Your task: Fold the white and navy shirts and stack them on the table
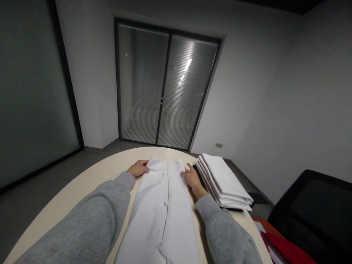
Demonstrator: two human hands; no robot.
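A long white shirt (154, 216) lies lengthwise on the round table, its two sides meeting along an uneven seam down the middle. Small buttons show near that seam. My left hand (139, 168) pinches the shirt's far left corner, with the fingertips partly hidden by cloth. At the far right corner, my right hand (192, 179) grips the edge between thumb and fingers, its index finger lifted a little. The near end of the shirt runs out of view at the bottom.
A stack of folded white cloths (224, 179) sits on something black at the table's right edge. The pale tabletop (96, 172) curves around to the left. A black mesh chair (316, 216) stands at the right, with red cloth (286, 249) beside it.
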